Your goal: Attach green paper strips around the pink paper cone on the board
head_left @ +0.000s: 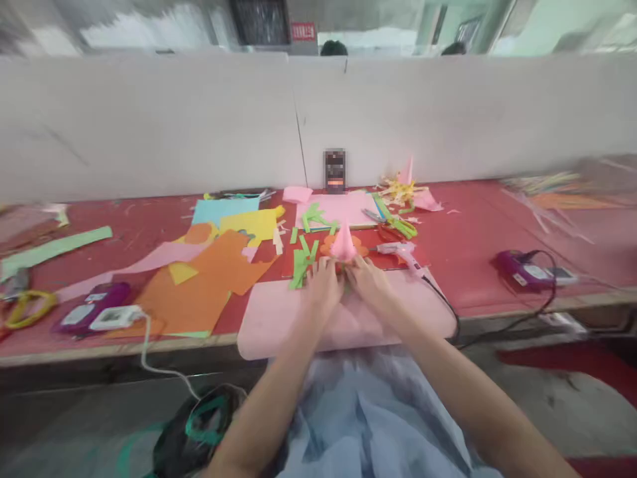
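Observation:
At the middle of the table a pink paper cone (pixel 345 243) stands point up, with orange scalloped paper (pixel 361 248) around its base. From the left, my left hand (pixel 326 279) has its fingers curled in at the cone's base. My right hand (pixel 367 277) meets it from the other side, fingers bent against the same base. My fingers and some motion blur hide the exact grip. Green paper strips (pixel 299 267) lie beside my left hand. To the right of my right hand rests a pink hot glue gun (pixel 401 251).
Orange paper sheets (pixel 192 295) and yellow paper (pixel 249 226) spread to the left. Green-handled scissors (pixel 401 226) and a pink paper stack (pixel 343 210) lie behind the cone. Purple boxes with cords stand left (pixel 92 307) and right (pixel 522 269). A white partition (pixel 199 126) backs the table.

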### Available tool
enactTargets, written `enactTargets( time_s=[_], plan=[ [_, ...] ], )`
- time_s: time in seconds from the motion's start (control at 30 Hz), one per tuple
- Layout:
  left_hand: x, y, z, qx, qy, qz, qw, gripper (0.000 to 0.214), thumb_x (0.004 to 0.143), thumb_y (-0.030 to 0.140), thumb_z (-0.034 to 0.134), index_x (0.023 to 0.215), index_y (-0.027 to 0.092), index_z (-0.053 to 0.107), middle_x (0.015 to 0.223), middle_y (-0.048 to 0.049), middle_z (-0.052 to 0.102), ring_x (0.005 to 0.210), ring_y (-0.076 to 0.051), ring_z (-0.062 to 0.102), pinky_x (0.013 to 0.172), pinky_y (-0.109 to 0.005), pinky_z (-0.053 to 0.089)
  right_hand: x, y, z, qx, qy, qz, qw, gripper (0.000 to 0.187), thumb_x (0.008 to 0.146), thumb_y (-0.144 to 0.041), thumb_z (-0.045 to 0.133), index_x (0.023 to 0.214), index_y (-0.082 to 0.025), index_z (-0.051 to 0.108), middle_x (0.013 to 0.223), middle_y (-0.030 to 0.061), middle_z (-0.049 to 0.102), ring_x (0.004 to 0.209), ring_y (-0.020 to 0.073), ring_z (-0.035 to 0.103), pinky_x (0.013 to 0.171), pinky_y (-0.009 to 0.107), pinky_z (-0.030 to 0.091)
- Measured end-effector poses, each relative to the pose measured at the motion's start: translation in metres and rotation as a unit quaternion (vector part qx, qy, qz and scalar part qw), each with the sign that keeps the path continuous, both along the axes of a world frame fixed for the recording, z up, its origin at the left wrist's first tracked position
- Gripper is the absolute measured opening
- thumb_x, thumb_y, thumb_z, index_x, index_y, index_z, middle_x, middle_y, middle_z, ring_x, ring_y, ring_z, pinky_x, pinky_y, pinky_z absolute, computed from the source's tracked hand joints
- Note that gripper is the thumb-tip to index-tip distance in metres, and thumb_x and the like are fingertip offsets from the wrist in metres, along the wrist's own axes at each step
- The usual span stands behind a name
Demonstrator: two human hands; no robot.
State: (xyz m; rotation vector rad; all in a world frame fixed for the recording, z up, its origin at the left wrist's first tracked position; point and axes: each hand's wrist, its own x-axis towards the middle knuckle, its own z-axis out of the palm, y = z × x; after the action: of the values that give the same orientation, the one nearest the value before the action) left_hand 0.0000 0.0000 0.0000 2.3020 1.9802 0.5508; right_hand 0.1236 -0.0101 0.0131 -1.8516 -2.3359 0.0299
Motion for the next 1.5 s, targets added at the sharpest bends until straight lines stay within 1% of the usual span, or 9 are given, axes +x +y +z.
enactTargets(
  time_s=[0.17,0.4,0.63,0.77,0.87,0.93,1.07,1.3,1.5],
  plan=[
    [-0.002,0.003,0.001,0.0,-0.087,0.021,0.996,0.024,0.084,0.023,0.052,0.107,0.021,0.057,0.116,-0.0078,0.059,0.112,-0.025,0.052,0.097,-0.041,0.038,-0.004,0.004,0.009,-0.031,-0.036,0.025,0.999,0.039,0.095,-0.023,0.026,0.113,-0.015,0.059,0.119,0.0141,0.054,0.099,0.0209,0.054,0.069,0.026,0.048],
    [-0.005,0.004,-0.001,0.01,-0.159,0.014,0.987,0.025,0.082,0.015,0.05,0.105,0.023,0.057,0.114,-0.008,0.061,0.111,-0.024,0.054,0.095,-0.042,0.038,-0.014,0.005,0.014,-0.014,-0.114,0.099,0.988,0.035,0.084,-0.004,0.036,0.105,-0.009,0.064,0.115,0.0181,0.055,0.096,0.0241,0.055,0.066,0.03,0.051],
    [-0.006,0.004,-0.001,0.019,-0.184,0.006,0.983,0.025,0.082,0.011,0.047,0.101,0.022,0.059,0.11,-0.0076,0.063,0.106,-0.023,0.057,0.092,-0.041,0.041,-0.029,0.005,0.004,0.002,-0.121,0.076,0.99,0.037,0.08,0.002,0.038,0.102,-0.009,0.066,0.106,0.0173,0.059,0.093,0.0241,0.056,0.064,0.029,0.05],
    [-0.008,0.004,0.0,0.036,-0.177,-0.009,0.984,0.024,0.08,0.007,0.049,0.095,0.021,0.061,0.104,-0.0064,0.064,0.1,-0.021,0.059,0.089,-0.037,0.044,-0.024,-0.001,-0.008,0.03,-0.051,0.054,0.997,0.033,0.084,-0.005,0.039,0.104,-0.01,0.065,0.108,0.0168,0.058,0.093,0.0239,0.055,0.067,0.03,0.05],
    [-0.016,0.003,0.0,0.075,-0.171,-0.004,0.982,0.023,0.081,0.008,0.049,0.095,0.021,0.062,0.102,-0.0058,0.065,0.099,-0.02,0.059,0.089,-0.035,0.044,-0.017,-0.006,-0.016,0.064,0.064,0.005,0.996,0.034,0.092,-0.018,0.033,0.112,-0.015,0.061,0.11,0.0125,0.058,0.094,0.0202,0.055,0.075,0.029,0.048],
    [-0.025,0.001,0.0,0.103,-0.161,0.022,0.981,0.024,0.082,0.009,0.048,0.097,0.022,0.062,0.103,-0.006,0.065,0.1,-0.021,0.059,0.09,-0.036,0.043,-0.013,-0.008,-0.018,0.078,0.133,-0.029,0.988,0.036,0.095,-0.024,0.03,0.118,-0.017,0.057,0.111,0.0106,0.059,0.098,0.0189,0.054,0.079,0.027,0.047],
    [-0.052,-0.007,0.003,0.131,-0.14,0.09,0.977,0.021,0.083,0.013,0.049,0.098,0.022,0.061,0.101,-0.0068,0.065,0.098,-0.023,0.059,0.088,-0.038,0.042,-0.009,-0.006,-0.021,0.067,0.21,-0.036,0.975,0.036,0.094,-0.023,0.033,0.118,-0.019,0.059,0.109,0.0096,0.061,0.096,0.0184,0.056,0.081,0.028,0.046],
    [-0.092,-0.023,0.005,0.066,-0.104,0.156,0.98,0.016,0.085,0.028,0.051,0.099,0.026,0.059,0.1,-0.0047,0.066,0.095,-0.021,0.06,0.087,-0.035,0.041,0.002,0.001,-0.031,0.067,0.376,-0.024,0.924,0.035,0.09,-0.026,0.038,0.111,-0.021,0.065,0.1,0.0062,0.064,0.086,0.0165,0.06,0.077,0.027,0.046],
    [-0.094,-0.025,0.003,0.026,-0.099,0.164,0.981,0.016,0.08,0.034,0.057,0.093,0.025,0.06,0.094,-0.0041,0.067,0.093,-0.023,0.059,0.087,-0.036,0.041,0.01,0.008,-0.04,0.079,0.467,-0.042,0.88,0.03,0.082,-0.029,0.046,0.098,-0.021,0.07,0.086,0.0041,0.066,0.069,0.0138,0.059,0.065,0.025,0.046]
  ],
)
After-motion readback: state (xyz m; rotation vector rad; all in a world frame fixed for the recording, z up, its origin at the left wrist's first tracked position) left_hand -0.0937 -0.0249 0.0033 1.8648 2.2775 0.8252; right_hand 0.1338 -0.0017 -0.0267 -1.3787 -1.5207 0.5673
